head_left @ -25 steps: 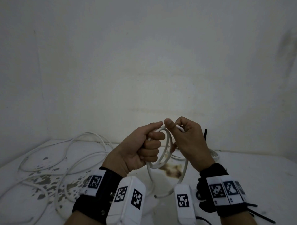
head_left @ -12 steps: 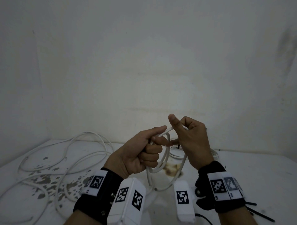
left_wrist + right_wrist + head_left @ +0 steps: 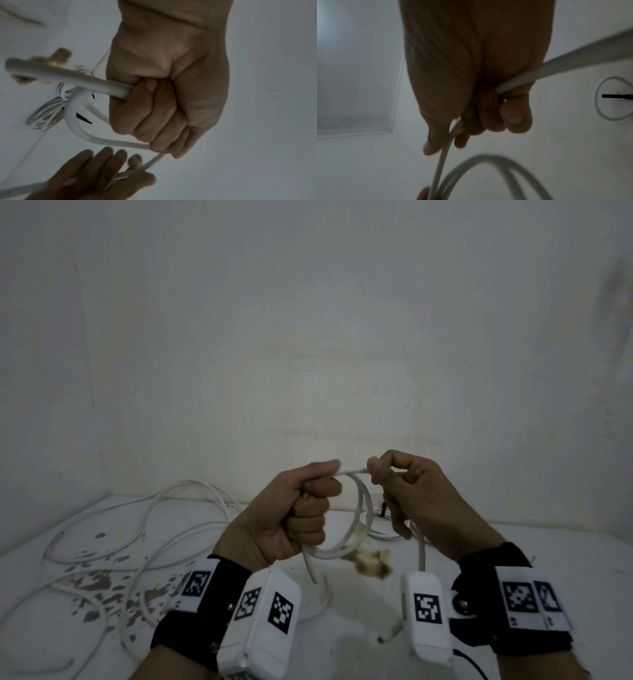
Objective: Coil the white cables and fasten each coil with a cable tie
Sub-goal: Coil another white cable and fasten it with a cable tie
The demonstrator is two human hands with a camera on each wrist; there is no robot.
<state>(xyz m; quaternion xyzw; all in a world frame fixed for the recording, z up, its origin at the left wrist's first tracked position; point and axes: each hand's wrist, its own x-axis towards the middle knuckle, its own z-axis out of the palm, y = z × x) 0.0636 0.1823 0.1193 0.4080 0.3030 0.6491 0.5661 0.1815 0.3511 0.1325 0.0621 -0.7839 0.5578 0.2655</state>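
Observation:
My left hand is a fist gripping a small coil of white cable, whose loops hang below it above the table. The same grip shows in the left wrist view, where the left hand curls round the coil. My right hand, just right of the coil, pinches the cable's free run between thumb and fingers; that run then drops to the table. In the right wrist view the cable passes through the right hand.
Loose white cables sprawl over the stained white table at the left. A tied coil with a black cable tie lies behind the hands by the wall. A brown stain marks the table under the hands.
My right hand has drawn away to the right of the left fist, pulling a short straight stretch of cable out between them. Both hands have risen slightly.

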